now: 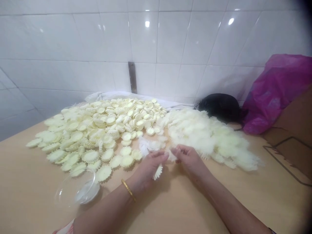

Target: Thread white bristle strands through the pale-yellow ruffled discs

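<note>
My left hand [149, 169] and my right hand [188, 161] meet low in the middle of the table, fingertips close together. A cream scalloped disc [158, 172] edge-on shows below my left fingers, which seem to pinch it. My right fingertips hold a small white fluffy piece [172, 156]. To the left lies a wide heap of cream scalloped discs [97, 136], some stacked in short rows. A mound of softer, feathery cream pieces [207, 139] spreads right of my right hand. A gold bangle [128, 190] circles my left wrist.
A clear plastic bowl [78, 190] lies tilted on the light wooden table [36, 195] near my left forearm. Behind the heaps are a white cloth [104, 96], a black bag [219, 107] and a magenta plastic bag [275, 97], against a white tiled wall [170, 35]. Cardboard [290, 139] stands at right.
</note>
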Tool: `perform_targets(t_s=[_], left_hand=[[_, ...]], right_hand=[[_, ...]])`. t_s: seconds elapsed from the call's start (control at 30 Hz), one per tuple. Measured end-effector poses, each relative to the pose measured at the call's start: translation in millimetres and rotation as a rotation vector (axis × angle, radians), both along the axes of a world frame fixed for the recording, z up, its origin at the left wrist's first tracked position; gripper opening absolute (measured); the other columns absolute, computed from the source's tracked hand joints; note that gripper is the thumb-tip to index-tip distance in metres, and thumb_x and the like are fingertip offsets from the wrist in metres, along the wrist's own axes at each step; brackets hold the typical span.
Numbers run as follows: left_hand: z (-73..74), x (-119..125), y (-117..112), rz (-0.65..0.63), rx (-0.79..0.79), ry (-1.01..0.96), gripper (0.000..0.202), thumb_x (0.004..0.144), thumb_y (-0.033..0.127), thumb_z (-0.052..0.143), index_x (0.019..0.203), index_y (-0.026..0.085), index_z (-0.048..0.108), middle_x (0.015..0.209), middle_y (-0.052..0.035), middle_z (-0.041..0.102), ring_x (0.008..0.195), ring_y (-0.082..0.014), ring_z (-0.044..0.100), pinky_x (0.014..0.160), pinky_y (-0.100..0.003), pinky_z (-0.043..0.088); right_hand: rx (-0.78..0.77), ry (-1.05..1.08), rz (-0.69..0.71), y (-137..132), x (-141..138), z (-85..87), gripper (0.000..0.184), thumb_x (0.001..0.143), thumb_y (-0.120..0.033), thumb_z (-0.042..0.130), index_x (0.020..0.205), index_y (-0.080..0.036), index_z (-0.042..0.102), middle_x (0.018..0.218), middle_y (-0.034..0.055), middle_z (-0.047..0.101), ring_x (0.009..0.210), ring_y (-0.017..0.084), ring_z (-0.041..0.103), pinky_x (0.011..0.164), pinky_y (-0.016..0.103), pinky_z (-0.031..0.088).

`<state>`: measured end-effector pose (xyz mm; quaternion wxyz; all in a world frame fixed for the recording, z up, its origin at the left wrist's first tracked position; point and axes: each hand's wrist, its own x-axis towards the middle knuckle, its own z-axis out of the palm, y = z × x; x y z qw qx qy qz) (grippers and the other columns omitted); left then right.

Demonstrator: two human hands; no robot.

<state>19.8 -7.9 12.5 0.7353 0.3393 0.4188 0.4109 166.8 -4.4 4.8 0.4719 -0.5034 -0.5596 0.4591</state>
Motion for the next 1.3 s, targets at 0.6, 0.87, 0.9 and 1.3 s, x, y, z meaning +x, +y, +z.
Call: perform_targets(t_s=[0.6, 0.87, 0.9, 1.3], left_hand=[[-1.3, -6, 1, 0.073, 0.056, 0.102, 0.023, 0.066, 0.03, 0.068, 0.057, 0.015, 0.052, 0.05, 0.005, 0.048, 0.04, -0.0043, 0.039, 0.038, -0.016, 0.029], [0.6, -3, -2, 0.05, 0.191, 0.113, 0.018, 0.067, 0.028, 0.067, 0.059, 0.014, 0.059, 0.057, 0.0019, 0.054, 0.053, -0.0067, 0.047, 0.055, -0.018, 0.037], [0.0, -2, -2, 0.049, 0.215, 0.118, 0.018, 0.066, 0.028, 0.068, 0.06, 0.014, 0.06, 0.059, 0.001, 0.055, 0.056, -0.0075, 0.048, 0.058, -0.018, 0.038], [-10.6, -1, 7, 0.144, -0.111, 0.08, 0.022, 0.066, 0.033, 0.068, 0.077, 0.015, 0.062, 0.059, 0.0001, 0.054, 0.051, -0.01, 0.048, 0.05, -0.022, 0.037]], right_hand=[[0.39, -0.567, -0.663, 27, 63, 8.7, 0.024, 0.075, -0.038, 0.053, 0.081, -0.017, 0.061, 0.08, 0.007, 0.057, 0.071, 0.019, 0.052, 0.068, 0.033, 0.041], [0.145, -0.233, 0.006, -7, 2, 21.1, 0.022, 0.079, -0.038, 0.053, 0.086, -0.02, 0.061, 0.077, 0.0028, 0.061, 0.069, 0.017, 0.055, 0.06, 0.027, 0.043], [0.131, -0.227, 0.081, -9, -5, 20.6, 0.019, 0.078, -0.037, 0.053, 0.085, -0.02, 0.062, 0.075, 0.0018, 0.061, 0.068, 0.016, 0.055, 0.059, 0.026, 0.043], [0.329, -0.624, -0.427, 6, 23, 5.6, 0.025, 0.08, -0.037, 0.048, 0.087, -0.018, 0.061, 0.09, 0.0108, 0.061, 0.086, 0.026, 0.054, 0.074, 0.039, 0.04]])
